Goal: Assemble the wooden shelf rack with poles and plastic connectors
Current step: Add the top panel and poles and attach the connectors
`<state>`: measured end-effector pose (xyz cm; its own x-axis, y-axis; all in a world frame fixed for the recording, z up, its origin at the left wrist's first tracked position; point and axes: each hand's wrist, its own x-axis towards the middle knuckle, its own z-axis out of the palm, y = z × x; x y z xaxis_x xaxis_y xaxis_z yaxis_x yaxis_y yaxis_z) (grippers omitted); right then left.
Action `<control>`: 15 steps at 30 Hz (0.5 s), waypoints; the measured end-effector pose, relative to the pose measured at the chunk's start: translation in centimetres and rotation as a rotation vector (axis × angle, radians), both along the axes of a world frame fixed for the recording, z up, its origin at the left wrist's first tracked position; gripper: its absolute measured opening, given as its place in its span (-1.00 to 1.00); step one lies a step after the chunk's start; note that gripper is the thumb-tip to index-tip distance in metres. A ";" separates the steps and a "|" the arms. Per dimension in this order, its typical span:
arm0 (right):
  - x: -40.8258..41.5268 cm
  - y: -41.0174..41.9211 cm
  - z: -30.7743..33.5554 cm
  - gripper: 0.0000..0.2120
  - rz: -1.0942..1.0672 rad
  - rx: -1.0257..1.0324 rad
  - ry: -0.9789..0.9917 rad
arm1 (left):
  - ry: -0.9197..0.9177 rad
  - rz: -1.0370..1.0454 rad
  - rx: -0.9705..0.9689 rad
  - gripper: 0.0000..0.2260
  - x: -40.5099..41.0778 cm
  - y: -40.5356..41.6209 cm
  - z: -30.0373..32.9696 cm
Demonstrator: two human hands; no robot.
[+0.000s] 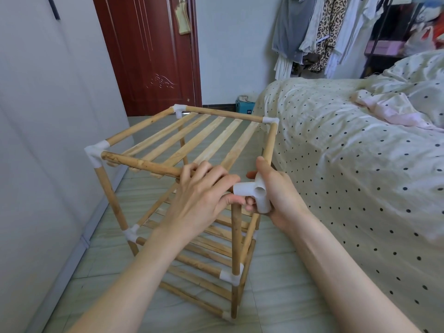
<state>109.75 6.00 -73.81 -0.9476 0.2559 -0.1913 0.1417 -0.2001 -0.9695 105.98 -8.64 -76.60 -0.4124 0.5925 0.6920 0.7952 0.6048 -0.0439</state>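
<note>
Holding a white plastic connector (258, 193) at the near right top corner of the wooden rack (182, 188), the right hand (276, 195) is wrapping its grip around the piece, thumb lying up along its far side and fingers curled beneath it. The connector's open sockets are facing toward the camera and toward the left. The left hand (201, 195) is lying over the end of the front top pole (141, 164), fingers bent across it and the thumb tip pressing against the connector's left socket, so its grip is closing loosely on the pole rather than spreading flat. Just below the two hands, the near upright pole (236, 239) is standing with its top end bare, right under the connector. The rack is standing on the tiled floor (276, 284), with slats (192, 140) lying across its top level and more slats on the lower levels. White connectors are already joining the other three top corners. A bed (348, 145) with a dotted cover is sitting just beside the rack on the right.
</note>
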 end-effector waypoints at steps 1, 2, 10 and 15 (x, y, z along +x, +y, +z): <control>0.0 -0.1 -0.1 -0.65 0.003 0.025 0.005 | 0.003 0.010 0.004 -0.52 0.1 0.0 0.1; 0.0 -0.2 -0.1 -0.63 0.006 0.049 0.007 | -0.001 0.017 0.012 -0.50 0.2 0.1 0.2; -0.1 0.5 -0.3 -0.68 0.060 -0.013 0.002 | -0.327 0.019 0.060 -0.59 0.4 0.6 1.3; -0.3 0.3 -0.8 -0.71 -0.004 -0.092 0.035 | -0.469 -0.038 0.104 -0.75 0.6 0.7 1.6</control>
